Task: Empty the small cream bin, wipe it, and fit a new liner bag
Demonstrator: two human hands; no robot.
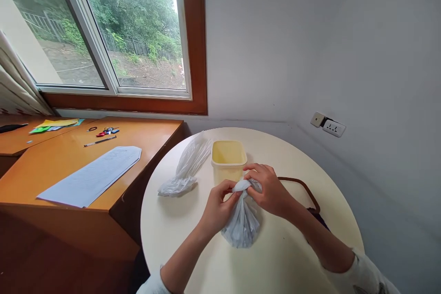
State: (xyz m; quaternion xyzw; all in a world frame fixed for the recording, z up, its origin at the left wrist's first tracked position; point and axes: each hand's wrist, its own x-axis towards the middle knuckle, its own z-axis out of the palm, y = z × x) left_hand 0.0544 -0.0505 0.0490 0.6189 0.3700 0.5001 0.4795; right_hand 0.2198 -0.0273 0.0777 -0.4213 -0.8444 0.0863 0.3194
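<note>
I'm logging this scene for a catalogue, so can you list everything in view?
Crumpled grey plastic bag: one, round table, gripped at its top by both hands.
Second translucent plastic bag: one, lying left of the tub.
Pale yellow plastic tub: one, open, behind the hands.
Round cream table: one, centre.
Brown strap: one, right of hands.
Orange wooden desk: one, left.
White paper sheets: one stack, on desk.
Wall socket: one, white, right wall.
Left hand: pinching the bag.
Right hand: pinching the bag.

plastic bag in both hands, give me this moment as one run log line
left hand: pinching bag top | right hand: gripping bag top | plastic bag: on round table | yellow tub: behind, open | second bag: lying left
</note>
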